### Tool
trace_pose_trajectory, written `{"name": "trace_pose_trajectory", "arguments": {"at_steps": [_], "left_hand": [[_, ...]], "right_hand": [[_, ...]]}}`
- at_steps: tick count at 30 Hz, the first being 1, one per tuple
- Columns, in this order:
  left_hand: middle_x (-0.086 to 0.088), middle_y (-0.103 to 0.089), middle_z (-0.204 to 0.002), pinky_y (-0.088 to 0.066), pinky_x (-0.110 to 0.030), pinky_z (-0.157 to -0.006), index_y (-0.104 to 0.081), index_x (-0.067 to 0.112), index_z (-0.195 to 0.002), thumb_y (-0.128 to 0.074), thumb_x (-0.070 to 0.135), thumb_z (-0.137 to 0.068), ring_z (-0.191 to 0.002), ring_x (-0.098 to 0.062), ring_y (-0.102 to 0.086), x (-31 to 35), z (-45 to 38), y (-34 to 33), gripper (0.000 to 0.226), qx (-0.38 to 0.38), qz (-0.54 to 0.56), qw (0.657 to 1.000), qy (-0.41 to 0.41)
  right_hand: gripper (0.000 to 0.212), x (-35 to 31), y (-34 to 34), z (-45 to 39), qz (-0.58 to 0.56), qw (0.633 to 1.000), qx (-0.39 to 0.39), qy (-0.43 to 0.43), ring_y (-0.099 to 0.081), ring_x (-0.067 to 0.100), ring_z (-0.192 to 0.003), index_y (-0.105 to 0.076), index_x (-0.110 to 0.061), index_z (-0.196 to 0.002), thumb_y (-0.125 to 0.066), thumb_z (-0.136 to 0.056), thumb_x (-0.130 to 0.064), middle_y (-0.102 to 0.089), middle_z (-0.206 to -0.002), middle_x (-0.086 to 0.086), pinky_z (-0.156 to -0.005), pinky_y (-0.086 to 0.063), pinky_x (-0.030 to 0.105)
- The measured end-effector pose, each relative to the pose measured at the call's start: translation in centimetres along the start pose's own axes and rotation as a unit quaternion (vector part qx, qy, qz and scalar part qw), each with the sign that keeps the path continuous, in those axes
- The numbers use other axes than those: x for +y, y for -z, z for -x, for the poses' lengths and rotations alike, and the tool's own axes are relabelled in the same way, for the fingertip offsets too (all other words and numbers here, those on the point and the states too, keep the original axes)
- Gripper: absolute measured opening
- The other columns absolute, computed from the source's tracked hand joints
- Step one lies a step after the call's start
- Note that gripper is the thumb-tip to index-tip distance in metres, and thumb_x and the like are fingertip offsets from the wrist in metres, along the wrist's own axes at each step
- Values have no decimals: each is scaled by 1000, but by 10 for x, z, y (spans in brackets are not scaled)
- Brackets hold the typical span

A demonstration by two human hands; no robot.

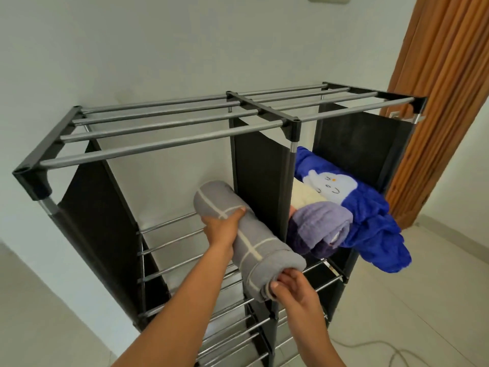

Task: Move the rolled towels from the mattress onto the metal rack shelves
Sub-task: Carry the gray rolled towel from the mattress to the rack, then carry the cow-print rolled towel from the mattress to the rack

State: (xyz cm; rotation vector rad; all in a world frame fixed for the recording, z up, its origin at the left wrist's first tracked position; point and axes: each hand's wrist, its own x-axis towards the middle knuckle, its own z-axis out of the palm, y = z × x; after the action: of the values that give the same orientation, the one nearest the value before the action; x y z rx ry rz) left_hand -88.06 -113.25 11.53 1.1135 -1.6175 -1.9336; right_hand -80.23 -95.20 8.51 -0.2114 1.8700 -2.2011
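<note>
A grey rolled towel (246, 239) with cream stripes lies lengthwise on the upper shelf of the metal rack (169, 147), in the left compartment beside the black fabric divider. My left hand (223, 226) grips its far part from the left side. My right hand (296, 287) holds its near end, which juts past the shelf's front bar. In the right compartment lie a lilac rolled towel (320, 226), a cream towel (307, 196) behind it, and a blue towel (370, 207) with a white cartoon patch that hangs over the front edge. The mattress is out of view.
The rack stands against a white wall (132, 49), with lower bar shelves (227, 337) visible below. A wooden folding door (447, 75) is at the right. Pale floor tiles (423, 287) and a thin cable (370, 345) lie to the right of the rack.
</note>
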Motion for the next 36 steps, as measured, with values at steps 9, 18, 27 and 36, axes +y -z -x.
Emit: {"name": "trace_pose_trajectory", "arguments": {"at_steps": [9, 18, 27, 36], "left_hand": [[-16, -55, -129, -48, -52, -99, -38, 7, -137, -85, 19, -54, -110, -34, -58, 10, 0, 0, 96, -43, 91, 993, 64], [-14, -56, -131, -51, -54, -94, -33, 17, -141, -82, 48, -28, -110, -34, -61, 14, -19, -2, 127, -88, 27, 995, 34], [-19, -27, -150, -33, -45, -113, -23, 5, -147, -70, 37, -77, -137, -38, -32, 9, 47, -3, 90, -25, -220, 961, -168], [-4, -56, -77, -47, -26, -69, -63, 6, -87, -59, 12, -81, -71, -19, -54, -56, 182, -50, 9, -320, -260, 784, -465]], "right_hand": [[25, -6, -2, 0, 44, 999, -18, 1, -69, 6, -83, -60, -18, -101, -61, -85, 1, -71, -96, 1, -77, -56, 25], [31, -8, -17, -15, 156, 986, -50, 15, -64, 5, -99, -50, -37, -104, -65, -83, -19, -64, -110, -9, -95, -51, 34], [56, 3, -7, 3, 215, 973, -85, 17, -59, -10, -99, -35, -48, -129, -61, -87, -21, -50, -116, -32, -80, -46, 11], [33, 74, 117, 113, 60, 944, 245, -211, -64, 21, -90, -53, -12, -121, -59, -89, -13, -65, -101, 4, -76, -53, 31]]}}
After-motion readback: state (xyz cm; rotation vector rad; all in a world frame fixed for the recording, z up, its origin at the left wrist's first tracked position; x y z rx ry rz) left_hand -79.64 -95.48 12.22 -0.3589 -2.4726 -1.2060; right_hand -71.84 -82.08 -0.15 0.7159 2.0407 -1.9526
